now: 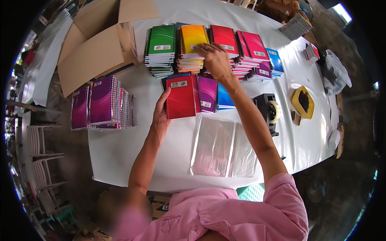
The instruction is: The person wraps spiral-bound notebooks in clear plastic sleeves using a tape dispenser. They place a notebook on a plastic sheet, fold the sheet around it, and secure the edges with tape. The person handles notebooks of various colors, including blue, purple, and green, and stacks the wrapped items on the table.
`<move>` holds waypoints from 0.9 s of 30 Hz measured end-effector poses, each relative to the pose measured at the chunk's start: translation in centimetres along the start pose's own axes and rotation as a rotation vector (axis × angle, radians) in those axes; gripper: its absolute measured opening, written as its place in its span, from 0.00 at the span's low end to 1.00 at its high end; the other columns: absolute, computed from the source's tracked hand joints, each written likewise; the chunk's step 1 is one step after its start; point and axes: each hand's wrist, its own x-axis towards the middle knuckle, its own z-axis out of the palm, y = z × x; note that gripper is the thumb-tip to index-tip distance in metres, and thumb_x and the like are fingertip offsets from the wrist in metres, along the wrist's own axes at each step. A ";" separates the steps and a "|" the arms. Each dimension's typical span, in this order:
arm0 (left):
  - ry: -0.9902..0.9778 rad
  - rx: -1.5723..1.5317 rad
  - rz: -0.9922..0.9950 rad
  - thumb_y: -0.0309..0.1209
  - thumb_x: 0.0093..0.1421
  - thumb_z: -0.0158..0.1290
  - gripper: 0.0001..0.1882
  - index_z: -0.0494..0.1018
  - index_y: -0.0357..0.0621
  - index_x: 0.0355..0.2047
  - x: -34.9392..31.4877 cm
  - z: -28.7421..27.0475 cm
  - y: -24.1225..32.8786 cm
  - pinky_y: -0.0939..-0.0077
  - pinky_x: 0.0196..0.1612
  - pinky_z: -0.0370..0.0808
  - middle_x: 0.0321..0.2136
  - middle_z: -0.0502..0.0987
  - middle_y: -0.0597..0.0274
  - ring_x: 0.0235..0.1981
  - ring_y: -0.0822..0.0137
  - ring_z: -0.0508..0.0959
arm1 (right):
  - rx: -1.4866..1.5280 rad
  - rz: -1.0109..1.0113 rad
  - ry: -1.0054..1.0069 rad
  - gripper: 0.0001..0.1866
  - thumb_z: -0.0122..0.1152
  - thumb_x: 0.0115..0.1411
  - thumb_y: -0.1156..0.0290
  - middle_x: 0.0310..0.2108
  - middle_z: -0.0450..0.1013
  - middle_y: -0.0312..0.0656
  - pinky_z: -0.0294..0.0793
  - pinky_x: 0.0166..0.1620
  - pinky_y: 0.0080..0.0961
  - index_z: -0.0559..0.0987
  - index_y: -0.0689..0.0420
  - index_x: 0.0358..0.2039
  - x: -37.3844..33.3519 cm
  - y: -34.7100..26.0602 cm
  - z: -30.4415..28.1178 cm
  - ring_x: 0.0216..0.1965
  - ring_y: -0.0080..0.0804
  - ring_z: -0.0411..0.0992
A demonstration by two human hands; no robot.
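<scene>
My left hand (pixel 162 110) is closed around the left edge of a red spiral notebook (pixel 181 98), held tilted, with blue notebook edges showing behind it. My right hand (pixel 217 60) reaches over to the yellow notebook stack (pixel 194 37), fingers bent at the top notebook's lower right edge; the thumb is hidden. Around it stand stacks of green notebooks (pixel 161 40), red notebooks (pixel 222 38) and pink notebooks (pixel 253 46). A purple notebook (pixel 207 93) and a blue notebook (pixel 225 98) lie just right of the held one.
An open cardboard box (pixel 90 56) stands far left, behind purple notebook stacks (pixel 103 100). Clear plastic sleeves (pixel 213 148) lie before me. Toward the right are a tape dispenser (pixel 265 110), a yellow container (pixel 302 103) and a plastic bag (pixel 337 74). Another person (pixel 281 8) sits at the far side.
</scene>
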 end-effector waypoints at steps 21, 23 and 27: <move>-0.035 -0.090 -0.082 0.34 0.54 0.63 0.22 0.72 0.43 0.48 2.2 -0.6 1.3 0.60 0.52 0.75 0.46 0.76 0.57 0.48 0.61 0.76 | -0.101 -0.075 -0.020 0.18 0.63 0.52 0.75 0.49 0.75 0.41 0.71 0.57 0.37 0.79 0.55 0.45 -0.3 0.2 0.3 0.52 0.35 0.73; -0.025 -0.054 -0.055 0.34 0.53 0.64 0.25 0.70 0.42 0.50 2.1 -0.7 1.0 0.60 0.54 0.73 0.47 0.75 0.57 0.50 0.60 0.75 | -0.054 -0.061 -0.087 0.18 0.63 0.53 0.72 0.48 0.75 0.40 0.72 0.56 0.35 0.79 0.53 0.46 -0.6 0.9 0.4 0.52 0.34 0.73; -0.059 -0.021 -0.053 0.35 0.54 0.63 0.27 0.69 0.41 0.51 2.0 -0.7 1.1 0.59 0.54 0.72 0.48 0.74 0.56 0.51 0.59 0.74 | 0.160 -0.115 -0.143 0.13 0.57 0.55 0.79 0.45 0.77 0.38 0.73 0.55 0.35 0.80 0.56 0.42 0.9 2.5 -1.5 0.46 0.36 0.76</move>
